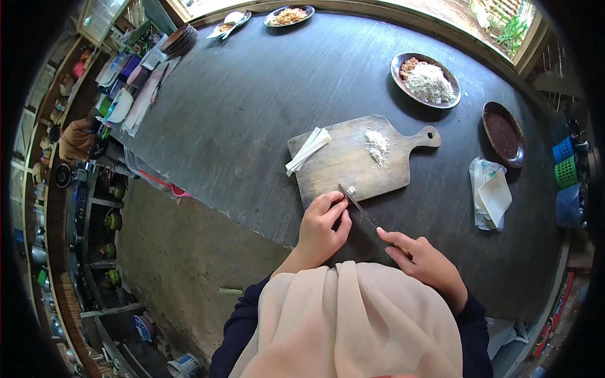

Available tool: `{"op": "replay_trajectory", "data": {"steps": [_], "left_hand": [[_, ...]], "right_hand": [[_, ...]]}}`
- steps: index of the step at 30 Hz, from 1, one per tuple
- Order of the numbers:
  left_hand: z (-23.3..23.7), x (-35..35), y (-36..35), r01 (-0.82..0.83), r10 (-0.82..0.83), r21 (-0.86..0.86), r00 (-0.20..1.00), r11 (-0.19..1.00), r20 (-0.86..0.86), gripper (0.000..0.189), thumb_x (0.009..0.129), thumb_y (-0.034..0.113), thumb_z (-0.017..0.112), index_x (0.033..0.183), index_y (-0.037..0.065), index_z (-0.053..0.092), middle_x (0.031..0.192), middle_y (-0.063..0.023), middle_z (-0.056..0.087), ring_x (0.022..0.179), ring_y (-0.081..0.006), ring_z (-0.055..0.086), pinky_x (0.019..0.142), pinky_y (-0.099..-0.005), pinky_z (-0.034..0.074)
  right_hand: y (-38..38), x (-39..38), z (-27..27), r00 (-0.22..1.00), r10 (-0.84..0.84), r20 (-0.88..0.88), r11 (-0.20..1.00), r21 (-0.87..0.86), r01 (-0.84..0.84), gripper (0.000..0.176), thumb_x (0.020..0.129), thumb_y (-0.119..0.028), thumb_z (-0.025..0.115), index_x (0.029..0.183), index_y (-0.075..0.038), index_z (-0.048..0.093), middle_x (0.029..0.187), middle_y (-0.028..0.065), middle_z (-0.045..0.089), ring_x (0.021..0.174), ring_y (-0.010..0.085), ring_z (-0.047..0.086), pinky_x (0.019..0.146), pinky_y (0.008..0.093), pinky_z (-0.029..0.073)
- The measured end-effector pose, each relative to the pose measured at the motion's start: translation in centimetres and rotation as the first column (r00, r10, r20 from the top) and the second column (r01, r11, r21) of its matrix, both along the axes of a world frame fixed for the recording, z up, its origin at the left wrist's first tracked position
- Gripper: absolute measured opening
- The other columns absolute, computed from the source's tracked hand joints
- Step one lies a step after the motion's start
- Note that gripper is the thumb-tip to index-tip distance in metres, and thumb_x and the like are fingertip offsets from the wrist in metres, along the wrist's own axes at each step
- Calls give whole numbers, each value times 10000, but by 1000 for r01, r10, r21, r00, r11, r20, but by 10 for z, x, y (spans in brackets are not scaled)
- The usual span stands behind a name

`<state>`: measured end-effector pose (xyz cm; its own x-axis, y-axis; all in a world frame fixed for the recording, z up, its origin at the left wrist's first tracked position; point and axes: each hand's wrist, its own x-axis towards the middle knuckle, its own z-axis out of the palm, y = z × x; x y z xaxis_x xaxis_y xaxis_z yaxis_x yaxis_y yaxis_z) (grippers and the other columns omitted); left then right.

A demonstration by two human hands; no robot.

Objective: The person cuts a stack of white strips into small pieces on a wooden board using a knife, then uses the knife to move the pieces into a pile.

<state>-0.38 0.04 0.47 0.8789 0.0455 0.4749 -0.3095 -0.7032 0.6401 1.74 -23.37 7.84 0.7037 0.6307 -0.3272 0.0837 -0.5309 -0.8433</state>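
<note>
knife [358,205] handle inside right hand [427,264], unseen

I see the cutting board [340,170] at frame centre on the worktop [252,94], with strips [307,150] on its left part and shreds [377,145] on its right. A plate [393,68] sits upper right.

Matt, grainy wooden cutting board [340,165] lies on a dark, rough, streaked table [252,107]; the knife [358,205] blade looks metal, far plates [503,133] glossy.

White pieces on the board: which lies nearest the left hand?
The tiny bit beside the knife; the shredded pile and long strips lie farther up the board.
</note>
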Motion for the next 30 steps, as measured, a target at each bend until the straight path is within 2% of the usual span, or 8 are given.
{"op": "replay_trajectory", "data": {"steps": [6, 11, 23, 30], "left_hand": [[0, -2, 1, -4, 4, 11, 1000, 1000, -7, 204, 798, 24, 647, 985, -41, 697, 1073, -127, 638, 991, -304, 625, 880, -384, 498], [-2, -2, 3, 4, -4, 4, 1000, 1000, -1, 217, 805, 25, 644, 1003, -46, 699, 1099, -134, 644, 1027, -305, 625, 913, -387, 489], [-1, -2, 2, 10, -10, -1, 1000, 1000, -15, 216, 806, 19, 646, 1004, -48, 701, 1114, -132, 645, 1051, -299, 622, 935, -387, 485], [-2, -3, 2, 1, -1, 0, 1000, 1000, -23, 210, 813, 28, 644, 1002, -42, 701, 1111, -130, 642, 1048, -301, 619, 933, -388, 481]], "right_hand": [[-2, 1, 1, 1000, -2, -8, 1000, 18, 2, 379, 976, -145, 587, 1353, -113, 565, 673, 178, 601, 521, 248, 545, 603, 342, 470], [-8, 3, 4, 999, 46, 2, 998, -34, -46, 410, 971, -140, 600, 1378, -118, 552, 681, 171, 610, 526, 226, 529, 608, 317, 470], [-15, 2, 2, 997, 64, 39, 998, 1, -65, 417, 962, -122, 612, 1375, -120, 556, 660, 180, 603, 507, 235, 545, 587, 319, 473], [-7, 1, -1, 1000, 26, -8, 1000, 2, -26, 400, 970, -130, 599, 1368, -118, 561, 676, 194, 607, 525, 260, 554, 615, 329, 484]]}}
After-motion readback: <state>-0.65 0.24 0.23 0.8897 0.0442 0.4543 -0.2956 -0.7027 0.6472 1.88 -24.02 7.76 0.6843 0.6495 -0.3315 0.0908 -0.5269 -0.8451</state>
